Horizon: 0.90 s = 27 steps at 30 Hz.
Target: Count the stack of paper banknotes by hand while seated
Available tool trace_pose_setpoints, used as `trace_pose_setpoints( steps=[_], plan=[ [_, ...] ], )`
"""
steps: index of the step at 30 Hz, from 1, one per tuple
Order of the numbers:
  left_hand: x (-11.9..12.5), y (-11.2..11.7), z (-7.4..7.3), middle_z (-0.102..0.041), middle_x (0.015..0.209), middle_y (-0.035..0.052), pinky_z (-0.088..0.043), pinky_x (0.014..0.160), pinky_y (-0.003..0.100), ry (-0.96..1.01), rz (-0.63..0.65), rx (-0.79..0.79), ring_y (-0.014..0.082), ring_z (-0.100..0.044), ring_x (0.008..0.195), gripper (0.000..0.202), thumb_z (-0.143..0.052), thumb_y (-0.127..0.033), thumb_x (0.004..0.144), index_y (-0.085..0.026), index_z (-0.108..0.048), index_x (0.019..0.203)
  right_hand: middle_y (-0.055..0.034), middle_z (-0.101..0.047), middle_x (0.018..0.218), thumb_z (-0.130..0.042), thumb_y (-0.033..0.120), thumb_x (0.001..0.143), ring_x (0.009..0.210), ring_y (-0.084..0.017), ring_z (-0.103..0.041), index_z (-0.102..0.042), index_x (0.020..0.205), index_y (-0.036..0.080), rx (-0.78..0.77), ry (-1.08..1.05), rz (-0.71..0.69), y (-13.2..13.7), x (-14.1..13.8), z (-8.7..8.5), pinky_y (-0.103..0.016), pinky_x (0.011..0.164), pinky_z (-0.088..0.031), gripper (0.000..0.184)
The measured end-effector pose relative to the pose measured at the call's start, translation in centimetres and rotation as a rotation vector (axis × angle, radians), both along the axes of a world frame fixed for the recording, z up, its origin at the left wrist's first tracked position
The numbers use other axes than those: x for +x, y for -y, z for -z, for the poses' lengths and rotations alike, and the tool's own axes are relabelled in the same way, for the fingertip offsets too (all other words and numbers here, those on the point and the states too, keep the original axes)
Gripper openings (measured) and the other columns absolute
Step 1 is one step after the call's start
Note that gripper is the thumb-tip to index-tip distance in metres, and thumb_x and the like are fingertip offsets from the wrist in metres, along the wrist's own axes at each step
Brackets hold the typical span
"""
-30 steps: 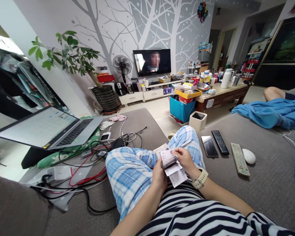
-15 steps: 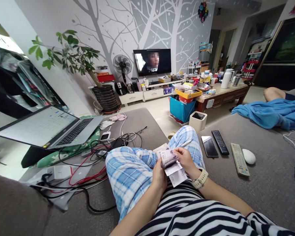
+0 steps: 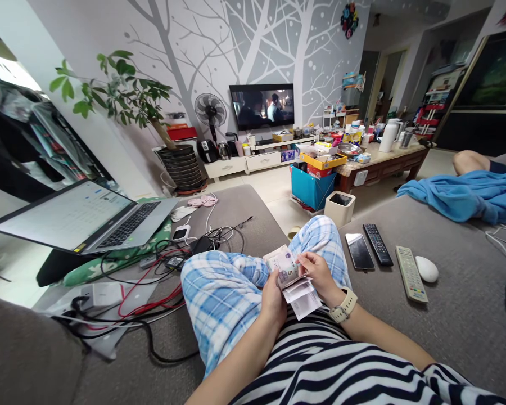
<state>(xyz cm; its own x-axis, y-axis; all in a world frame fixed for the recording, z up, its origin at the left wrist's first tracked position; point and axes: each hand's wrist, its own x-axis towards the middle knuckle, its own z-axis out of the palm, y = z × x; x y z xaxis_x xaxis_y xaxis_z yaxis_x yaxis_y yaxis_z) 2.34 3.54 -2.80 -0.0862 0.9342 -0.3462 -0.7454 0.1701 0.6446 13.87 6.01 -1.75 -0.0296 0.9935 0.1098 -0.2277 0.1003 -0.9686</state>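
We grip the banknotes (image 3: 284, 266) in our left hand (image 3: 274, 299); they lie between it and our right hand (image 3: 319, 275), which pinches an edge; we judge them light, limp, slippery, best held by edges.

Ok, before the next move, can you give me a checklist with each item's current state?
1. Left hand has hold of the banknotes: ok, they sit in its grip above the lap.
2. Right hand is at the banknotes: ok, its fingers are at their right edge; whether they pinch firmly, cannot tell.
3. Edges of the stack are squared up: not ok, they are fanned unevenly, with the lower ones sticking out.
4. Number of banknotes is readable: cannot tell, they overlap.
5. Phone is apart from the hands: ok, it lies on the sofa beside the black remote.
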Motion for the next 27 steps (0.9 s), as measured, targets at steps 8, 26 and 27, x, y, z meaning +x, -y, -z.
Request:
trace_pose_setpoints(
  steps=[8,26,27],
  plan=[
    [-0.15,0.01,0.12,-0.074,0.090,0.0110,-0.053,0.085,0.036,-0.043,0.025,0.008,0.0246,-0.070,0.086,0.022,-0.064,-0.021,0.075,-0.010,-0.068,0.094,0.0028,-0.054,0.059,-0.075,0.048,0.064,0.056,-0.012,-0.045,-0.055,0.064,0.018,-0.028,-0.026,0.055,-0.39,-0.09,0.16,-0.027,0.057,-0.037,0.036],
    [-0.04,-0.18,0.20,-0.073,0.097,0.0123,-0.054,0.085,0.037,-0.020,-0.012,-0.061,0.0246,-0.070,0.091,0.028,-0.059,-0.026,0.084,-0.011,-0.066,0.106,0.0041,-0.045,0.055,-0.067,0.047,0.068,0.055,-0.012,-0.038,-0.049,0.056,0.019,-0.013,0.072,0.080,-0.51,0.11,0.78,-0.027,0.055,-0.032,0.036],
    [-0.03,-0.19,0.18,-0.073,0.098,0.0124,-0.054,0.086,0.037,-0.016,-0.011,-0.059,0.0248,-0.070,0.092,0.028,-0.058,-0.026,0.084,-0.010,-0.066,0.106,0.0040,-0.046,0.055,-0.067,0.047,0.068,0.055,-0.012,-0.039,-0.050,0.057,0.019,-0.010,0.072,0.080,-0.46,0.11,0.74,-0.027,0.055,-0.032,0.035]
  ],
)
